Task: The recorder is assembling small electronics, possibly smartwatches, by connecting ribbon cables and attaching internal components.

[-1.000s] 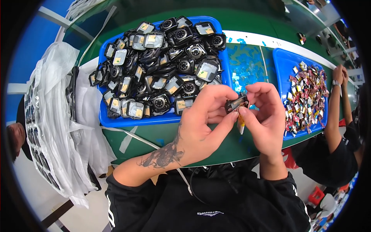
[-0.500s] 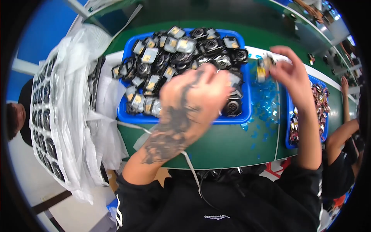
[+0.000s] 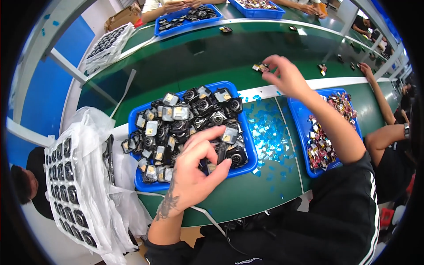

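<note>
My left hand (image 3: 198, 172) is over the near side of a blue tray (image 3: 252, 165), thumb and index finger pinching a black watch case (image 3: 222, 153) seen edge-on. Grey-backed and black watch cases (image 3: 180, 112) lie heaped in that tray. My right hand (image 3: 285, 77) reaches over the green belt beyond the table, slightly blurred, with thumb and index finger apart. Just off its fingertips is a small part with silver and yellow pieces (image 3: 260, 68), apparently on the belt; whether a finger still touches it is hard to see.
Blue film scraps (image 3: 271, 132) litter the table between the trays. A second blue tray (image 3: 304, 161) at right holds small parts. Wrapped trays of watch cases (image 3: 66, 190) stack at left. Loose parts (image 3: 322, 69) dot the belt. Co-workers' hands (image 3: 174, 6) and trays are beyond.
My right hand has moved forward over the belt and its fingers have come off the small part. My left hand has turned, showing the watch case. The view has tilted up.
</note>
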`<state>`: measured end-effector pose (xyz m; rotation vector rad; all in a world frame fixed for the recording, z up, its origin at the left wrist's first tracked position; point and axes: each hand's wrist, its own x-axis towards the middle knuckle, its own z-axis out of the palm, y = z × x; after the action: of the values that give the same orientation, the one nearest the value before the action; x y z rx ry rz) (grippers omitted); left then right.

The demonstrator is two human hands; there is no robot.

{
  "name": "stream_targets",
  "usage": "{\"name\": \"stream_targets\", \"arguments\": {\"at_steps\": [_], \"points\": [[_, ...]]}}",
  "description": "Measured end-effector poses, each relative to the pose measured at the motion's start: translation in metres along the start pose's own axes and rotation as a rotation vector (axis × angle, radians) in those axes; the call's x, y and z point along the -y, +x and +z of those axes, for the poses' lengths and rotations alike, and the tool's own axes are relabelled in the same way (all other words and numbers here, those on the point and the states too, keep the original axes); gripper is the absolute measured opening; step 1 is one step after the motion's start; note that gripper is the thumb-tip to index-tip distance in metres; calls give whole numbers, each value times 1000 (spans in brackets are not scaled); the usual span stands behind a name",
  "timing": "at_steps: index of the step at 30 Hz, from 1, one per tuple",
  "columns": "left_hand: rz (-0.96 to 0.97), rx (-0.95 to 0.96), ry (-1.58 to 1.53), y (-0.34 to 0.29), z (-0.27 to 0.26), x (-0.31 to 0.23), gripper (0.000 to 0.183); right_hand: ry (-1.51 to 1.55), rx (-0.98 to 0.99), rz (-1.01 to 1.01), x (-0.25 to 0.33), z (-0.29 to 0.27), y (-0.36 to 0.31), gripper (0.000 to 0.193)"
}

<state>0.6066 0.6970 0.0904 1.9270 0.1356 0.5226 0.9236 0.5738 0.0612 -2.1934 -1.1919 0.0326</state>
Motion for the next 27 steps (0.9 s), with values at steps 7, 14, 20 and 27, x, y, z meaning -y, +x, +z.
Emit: {"name": "stream_targets", "arguments": {"at_steps": [7, 14, 20, 27], "points": [[-377, -105, -857, -1, 20, 15, 35, 41, 330, -100, 45, -58, -115, 10], [-522, -248, -885, 4, 39, 9, 24, -367, 71, 88, -49, -85, -117, 10], [-541, -256, -798, 2, 43, 16, 41, -373, 270, 103, -42, -81, -132, 19], [-545, -262, -789, 0, 44, 14, 45, -465, 189, 63, -45, -84, -148, 18]]}}
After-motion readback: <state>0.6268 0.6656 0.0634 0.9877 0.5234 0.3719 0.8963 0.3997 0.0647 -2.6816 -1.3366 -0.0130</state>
